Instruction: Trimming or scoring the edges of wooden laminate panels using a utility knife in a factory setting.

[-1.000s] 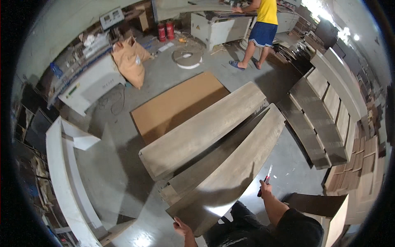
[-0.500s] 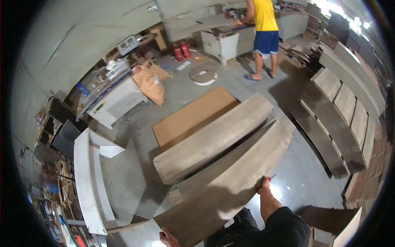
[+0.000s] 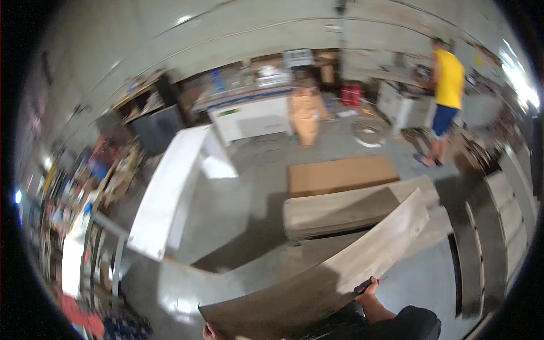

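A long grey-brown wood-grain board [image 3: 317,283] slants across the lower middle, tilted up from the floor. My left hand [image 3: 211,331], partly cut off by the lower edge, grips its near left corner. At the board's right edge is my right hand [image 3: 368,292], closed around a black-and-red handled tool [image 3: 365,285] that looks like a screwdriver, its thin shaft pointing right. Part of the right hand also seems to bear against the board. Beyond lie a similar grey-brown panel [image 3: 334,212] and a flat brown cardboard piece [image 3: 340,175].
A white angled frame [image 3: 170,187] stands to the left. Grey boards [image 3: 487,243] are stacked at the right. Farther back are a white workbench [image 3: 252,119], a brown sack [image 3: 306,116] and a person in a yellow top [image 3: 447,79]. Clutter lines the left side.
My view has swung left, so the scene shifts rightward. The held board appears lifted and turned, its shadow now falling on the panel behind. Both hands keep their hold.
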The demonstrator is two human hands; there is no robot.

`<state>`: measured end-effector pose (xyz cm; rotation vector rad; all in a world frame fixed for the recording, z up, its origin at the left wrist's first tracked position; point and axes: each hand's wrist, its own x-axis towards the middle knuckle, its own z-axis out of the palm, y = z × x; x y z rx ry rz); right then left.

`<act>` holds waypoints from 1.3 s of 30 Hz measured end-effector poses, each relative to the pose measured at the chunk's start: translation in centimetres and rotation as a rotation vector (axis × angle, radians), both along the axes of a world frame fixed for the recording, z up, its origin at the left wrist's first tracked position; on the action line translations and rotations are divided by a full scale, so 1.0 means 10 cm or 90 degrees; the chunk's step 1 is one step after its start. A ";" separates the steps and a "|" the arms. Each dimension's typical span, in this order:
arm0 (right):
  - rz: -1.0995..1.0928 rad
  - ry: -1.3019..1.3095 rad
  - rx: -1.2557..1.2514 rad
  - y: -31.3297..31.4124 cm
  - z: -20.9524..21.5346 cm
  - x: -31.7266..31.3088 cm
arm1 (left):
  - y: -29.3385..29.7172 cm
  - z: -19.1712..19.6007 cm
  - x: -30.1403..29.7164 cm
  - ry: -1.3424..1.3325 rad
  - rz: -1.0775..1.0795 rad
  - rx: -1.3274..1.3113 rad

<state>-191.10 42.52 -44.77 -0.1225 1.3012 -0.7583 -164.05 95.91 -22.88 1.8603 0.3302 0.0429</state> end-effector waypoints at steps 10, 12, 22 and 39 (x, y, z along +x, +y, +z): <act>0.303 -0.333 0.058 1.71 1.48 2.73 | 2.09 0.20 -0.19 -0.173 0.327 0.037; 0.328 -0.247 0.066 2.09 1.84 3.30 | 2.30 0.18 -0.24 -0.161 0.389 0.008; 0.543 -0.300 0.031 2.91 1.67 5.82 | 2.28 0.14 0.26 -0.046 0.484 0.154; 0.618 -0.111 -0.020 3.43 1.45 9.68 | 2.73 -0.99 3.45 0.063 0.701 -0.204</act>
